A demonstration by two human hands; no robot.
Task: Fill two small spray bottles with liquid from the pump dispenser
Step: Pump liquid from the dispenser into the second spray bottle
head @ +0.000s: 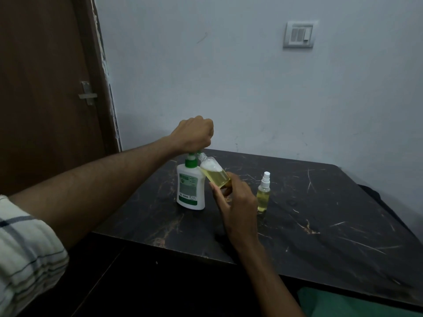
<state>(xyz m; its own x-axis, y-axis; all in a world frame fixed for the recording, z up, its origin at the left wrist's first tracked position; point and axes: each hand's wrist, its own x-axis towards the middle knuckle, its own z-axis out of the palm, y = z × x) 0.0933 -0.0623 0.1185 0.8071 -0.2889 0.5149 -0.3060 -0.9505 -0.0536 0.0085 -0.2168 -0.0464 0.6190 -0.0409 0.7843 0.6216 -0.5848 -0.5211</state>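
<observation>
A white pump dispenser (190,188) with a green collar stands on the dark table (320,225). My left hand (193,133) is curled over its pump head, which it hides. My right hand (235,202) grips a small clear spray bottle (214,172) without a cap, tilted with its neck up against the pump spout. This bottle holds yellow liquid with white foam on top. A second small spray bottle (263,193), capped with a white sprayer and filled with yellow liquid, stands upright to the right.
The table has a scratched marble-pattern top, with its front edge near me. A pale wall with a switch plate (299,34) rises behind it. A brown door (45,88) is at the left. Green fabric (343,303) lies at the bottom right.
</observation>
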